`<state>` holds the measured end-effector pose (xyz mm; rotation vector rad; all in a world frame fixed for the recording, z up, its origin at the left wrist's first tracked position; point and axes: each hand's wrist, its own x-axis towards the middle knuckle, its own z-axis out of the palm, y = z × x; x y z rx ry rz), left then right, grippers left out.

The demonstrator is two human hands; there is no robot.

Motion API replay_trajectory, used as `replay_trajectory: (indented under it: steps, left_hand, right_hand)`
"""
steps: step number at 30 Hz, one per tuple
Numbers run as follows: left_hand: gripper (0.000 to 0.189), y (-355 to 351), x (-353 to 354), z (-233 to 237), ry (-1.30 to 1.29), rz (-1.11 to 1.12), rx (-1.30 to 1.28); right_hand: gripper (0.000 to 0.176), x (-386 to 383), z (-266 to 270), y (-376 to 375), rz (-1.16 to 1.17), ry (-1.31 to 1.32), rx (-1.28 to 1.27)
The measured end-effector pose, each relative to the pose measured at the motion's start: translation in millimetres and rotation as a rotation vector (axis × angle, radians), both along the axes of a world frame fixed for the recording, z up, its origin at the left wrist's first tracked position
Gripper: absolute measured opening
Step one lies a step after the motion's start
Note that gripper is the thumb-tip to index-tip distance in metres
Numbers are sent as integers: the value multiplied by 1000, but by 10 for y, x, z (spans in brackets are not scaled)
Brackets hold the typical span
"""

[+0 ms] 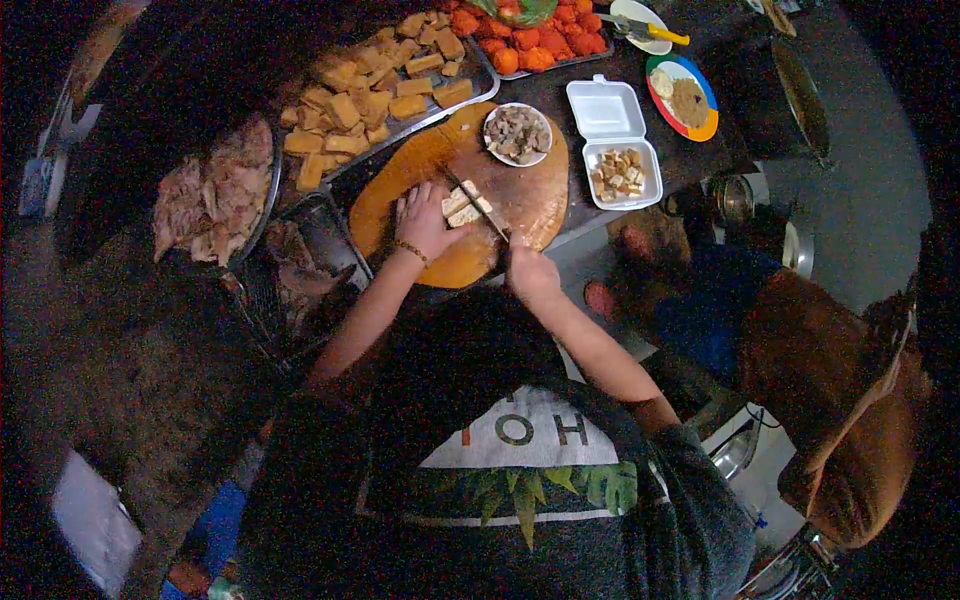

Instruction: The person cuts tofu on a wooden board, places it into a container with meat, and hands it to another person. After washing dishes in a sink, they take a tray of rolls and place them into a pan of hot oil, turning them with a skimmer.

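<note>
A wooden cutting board (400, 165) lies in front of me with a piece of fried tofu (458, 213) on it, pale inside. My left hand (425, 218), with a beaded bracelet at the wrist, holds the tofu from its left side. In my right hand (533, 273) is a knife (490, 215), its handle mostly hidden by the closed fingers. The blade crosses the tofu at a slant. Near the board's far edge stands a white bowl of chopped meat (518, 134). To the right, an open foam box (607, 108) contains diced tofu (619, 174).
Behind the board is a metal tray (480, 80) of fried tofu blocks (345, 110); a tray of red-orange food (540, 45) lies beyond. A meat platter (215, 195) is at left, a multicoloured plate (708, 120) at right. Another person (830, 390) is close on the right.
</note>
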<state>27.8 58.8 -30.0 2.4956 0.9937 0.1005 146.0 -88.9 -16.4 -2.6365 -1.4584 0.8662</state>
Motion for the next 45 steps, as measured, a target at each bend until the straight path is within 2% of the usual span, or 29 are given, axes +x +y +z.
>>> replay_trajectory:
  steps: [3, 7, 9, 17, 22, 25, 28, 30, 34, 35, 37, 40, 43, 45]
  left_hand:
    - [63, -35, -68, -68, -148, 24, 127]
    - [65, -29, -112, -47, -81, 41, 64]
    - [56, -54, -109, 22, -90, 47, 93]
    - [59, -17, -93, -21, -39, 31, 32]
    - [63, -42, -138, -98, -123, 53, 152]
    - [62, -61, -151, -68, -84, 46, 92]
    - [57, -52, -130, -94, -94, 54, 53]
    - [54, -50, -129, -180, -246, 72, -89]
    - [53, -36, -106, -281, -213, 69, -142]
    - [56, -47, -103, -302, -227, 76, -152]
    - [59, -38, -32, -285, -253, 77, -162]
    - [67, -59, -30, -315, -307, 86, -156]
    - [73, 19, 55, -276, -267, 30, -96]
    - [72, 90, 95, -224, -187, -87, -169]
  right_hand:
    - [31, 64, 93, -34, 28, 7, 14]
    - [30, -25, 295, -60, 67, -4, 66]
    - [30, -74, 227, -61, 61, -17, 50]
    - [35, -87, -186, -12, 54, -76, 80]
    - [36, -4, 187, -12, 102, 9, 120]
    - [36, -99, 318, -3, 138, 5, -18]
    - [36, -145, 184, 15, 100, -14, -56]
    - [35, -167, 0, 40, 85, -7, -34]
    - [33, -99, -153, -16, 109, -41, 50]
    - [33, -49, -182, -51, 96, -43, 53]
    - [20, 147, -177, -97, 89, 95, 233]
    - [20, 225, -27, -386, -20, 166, 305]
    - [22, 349, 277, -690, -101, 159, 211]
    - [22, 436, 164, -827, -125, 167, 184]
